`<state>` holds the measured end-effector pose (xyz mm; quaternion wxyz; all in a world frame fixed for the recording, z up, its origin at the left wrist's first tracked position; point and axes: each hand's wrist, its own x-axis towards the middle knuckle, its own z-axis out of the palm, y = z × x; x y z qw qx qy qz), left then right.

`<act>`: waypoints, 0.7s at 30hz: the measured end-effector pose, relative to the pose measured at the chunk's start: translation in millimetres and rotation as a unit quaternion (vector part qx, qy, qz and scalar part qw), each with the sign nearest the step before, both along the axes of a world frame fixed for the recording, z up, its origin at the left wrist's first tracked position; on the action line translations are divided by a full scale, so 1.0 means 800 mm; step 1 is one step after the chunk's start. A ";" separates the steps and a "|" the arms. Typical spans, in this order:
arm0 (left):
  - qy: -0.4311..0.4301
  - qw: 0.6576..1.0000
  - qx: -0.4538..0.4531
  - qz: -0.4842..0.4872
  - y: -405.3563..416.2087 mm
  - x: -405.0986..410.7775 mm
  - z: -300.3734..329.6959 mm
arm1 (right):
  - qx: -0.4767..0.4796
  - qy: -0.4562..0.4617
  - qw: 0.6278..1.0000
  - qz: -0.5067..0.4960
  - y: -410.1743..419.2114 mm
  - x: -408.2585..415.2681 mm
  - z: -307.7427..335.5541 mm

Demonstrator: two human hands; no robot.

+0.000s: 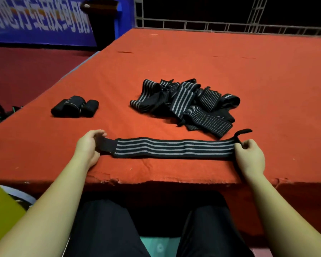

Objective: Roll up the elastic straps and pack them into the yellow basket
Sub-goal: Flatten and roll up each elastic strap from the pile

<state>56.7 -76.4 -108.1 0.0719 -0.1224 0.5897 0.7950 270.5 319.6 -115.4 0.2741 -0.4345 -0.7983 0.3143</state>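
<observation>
- Head view: one strap point(172, 148) lies flat and stretched along the near edge of the red table point(193, 58).
- Left hand point(88, 147) pinches the plain black end; fingers curled over it.
- Right hand point(249, 154) grips the other end, by the thin loop point(242, 133) that sticks up beyond it.
- Pile point(183, 101) of loose straps sits past the flat one, near but apart. Three rolls point(75, 107) lie well to the left of the pile.
- Judged step: laid out, roll not yet begun.
- Risk: strap is elastic and under pull; if either hand slips, it may snap back and bunch.
- Risk: it lies just beside the table edge; a loose end could drop off the front.
- Risk: a roll started crooked would cone, and could spring open once let go.
- Risk: the loop could get caught inside the roll.
- Hard to tell: a yellow shape point(0, 206) is cut off at lower left; may be the basket, cannot confirm.
- Dark items point(0, 112) at far left edge are cut off, unclear.
- Fingertips of both hands are partly hidden under the strap ends.
- Count of straps in the pile cannot be made out.
</observation>
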 end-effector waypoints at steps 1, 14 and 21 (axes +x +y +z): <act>-0.009 1.000 -0.004 0.002 -0.006 -0.001 -0.002 | -0.001 0.000 1.000 -0.003 0.000 0.000 -0.001; 0.142 0.870 -0.472 0.019 -0.020 0.021 -0.009 | 0.017 -0.034 0.999 -0.038 0.012 0.003 -0.010; 0.143 0.830 -0.538 0.009 -0.016 0.026 -0.031 | 0.078 -0.105 0.990 -0.050 0.016 0.002 -0.014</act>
